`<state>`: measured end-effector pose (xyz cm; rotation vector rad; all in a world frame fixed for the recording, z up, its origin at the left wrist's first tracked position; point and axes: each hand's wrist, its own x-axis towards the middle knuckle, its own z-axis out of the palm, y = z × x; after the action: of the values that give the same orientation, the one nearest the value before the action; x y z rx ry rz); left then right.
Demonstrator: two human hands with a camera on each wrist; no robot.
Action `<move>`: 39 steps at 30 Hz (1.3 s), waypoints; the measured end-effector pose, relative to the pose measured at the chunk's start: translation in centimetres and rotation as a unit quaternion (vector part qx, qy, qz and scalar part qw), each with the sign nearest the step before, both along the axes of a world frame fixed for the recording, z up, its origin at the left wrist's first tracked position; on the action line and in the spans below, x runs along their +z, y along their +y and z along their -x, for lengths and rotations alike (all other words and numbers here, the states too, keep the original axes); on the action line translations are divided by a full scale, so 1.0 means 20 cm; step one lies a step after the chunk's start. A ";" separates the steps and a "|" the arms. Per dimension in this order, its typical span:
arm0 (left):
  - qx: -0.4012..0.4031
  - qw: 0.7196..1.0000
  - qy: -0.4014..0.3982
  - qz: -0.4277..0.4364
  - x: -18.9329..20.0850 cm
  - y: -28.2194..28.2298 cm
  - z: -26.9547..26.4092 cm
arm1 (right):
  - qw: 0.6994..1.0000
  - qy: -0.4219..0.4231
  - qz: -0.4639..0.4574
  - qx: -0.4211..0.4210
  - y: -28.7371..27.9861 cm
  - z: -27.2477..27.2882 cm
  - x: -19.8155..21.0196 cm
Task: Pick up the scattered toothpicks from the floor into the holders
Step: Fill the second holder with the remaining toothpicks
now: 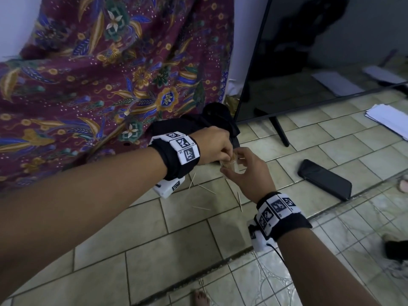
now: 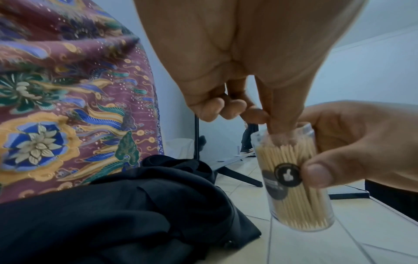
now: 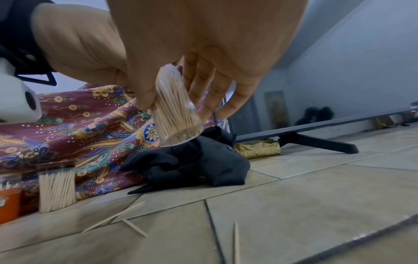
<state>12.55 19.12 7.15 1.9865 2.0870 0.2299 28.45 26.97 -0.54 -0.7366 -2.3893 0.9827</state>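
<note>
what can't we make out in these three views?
- Whether the left hand pinches a toothpick: its fingertips dip into the clear holder, hidden behind the wall; in the head view the knuckles cover them.
- Holder label text: blurred, left wrist view.
- Orange holder: cut off by the right wrist view's left edge.
- Standing holder: hidden behind the left forearm in the head view.
</note>
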 end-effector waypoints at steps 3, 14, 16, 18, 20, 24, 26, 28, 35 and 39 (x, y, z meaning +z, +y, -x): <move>-0.012 0.997 -0.050 -0.049 -0.01 0.02 -0.01 | 1.000 -0.001 0.004 -0.019 0.03 -0.05 0.00; -0.074 0.990 0.063 0.098 -0.29 0.13 -0.12 | 0.995 -0.021 0.004 -0.102 0.15 -0.31 -0.06; -0.139 0.975 0.109 0.136 -0.36 0.17 -0.19 | 0.994 -0.024 0.008 -0.109 0.16 -0.35 -0.07; -0.181 0.963 0.126 0.156 -0.42 0.21 -0.24 | 0.992 -0.029 0.010 -0.121 0.18 -0.38 -0.08; -0.209 0.954 0.135 0.167 -0.45 0.22 -0.27 | 0.991 -0.032 0.012 -0.132 0.19 -0.40 -0.09; -0.252 0.938 0.190 0.145 -0.49 0.22 -0.31 | 0.990 -0.032 0.009 -0.138 0.21 -0.43 -0.11; -0.267 0.925 0.235 0.133 -0.50 0.22 -0.32 | 0.990 -0.031 0.008 -0.137 0.22 -0.43 -0.12; -0.272 0.918 0.264 0.115 -0.52 0.21 -0.32 | 0.991 -0.028 0.006 -0.133 0.22 -0.42 -0.12; -0.163 0.960 0.176 0.145 -0.51 0.15 -0.24 | 0.994 -0.022 0.006 -0.107 0.22 -0.35 -0.11; 0.049 0.996 -0.059 0.046 -0.42 0.05 -0.04 | 0.995 -0.023 0.003 -0.098 0.22 -0.31 -0.10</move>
<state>13.38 20.03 -1.23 1.7770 2.0826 0.2577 34.57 31.30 -2.57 -0.9834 -2.3017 0.8999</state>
